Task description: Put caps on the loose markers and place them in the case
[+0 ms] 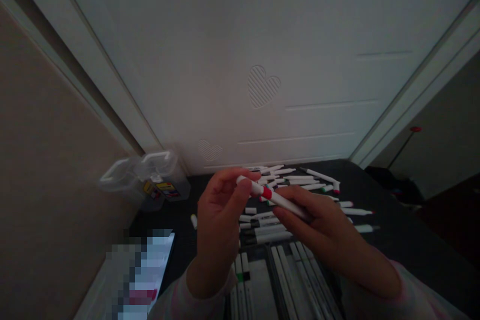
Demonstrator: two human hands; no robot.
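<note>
A white marker [283, 202] with a red band is held at a slant between both hands, above the table. My left hand [224, 205] pinches its upper white end, thumb in front. My right hand [318, 220] is closed around the lower barrel, hiding its far end. Behind and below the hands, many loose white markers [300, 180] and caps [250, 210] lie scattered. Under my wrists is a dark case [273, 280] with white markers [287, 280] lined up in rows. One of these has a green and black band [243, 276].
Two clear plastic containers [170, 175] stand at the table's back left. A lit screen [157, 265], partly pixelated, lies at the left. A white panel with embossed hearts [263, 86] rises behind the dark table [397, 245]. A small cap [194, 221] lies left of my hand.
</note>
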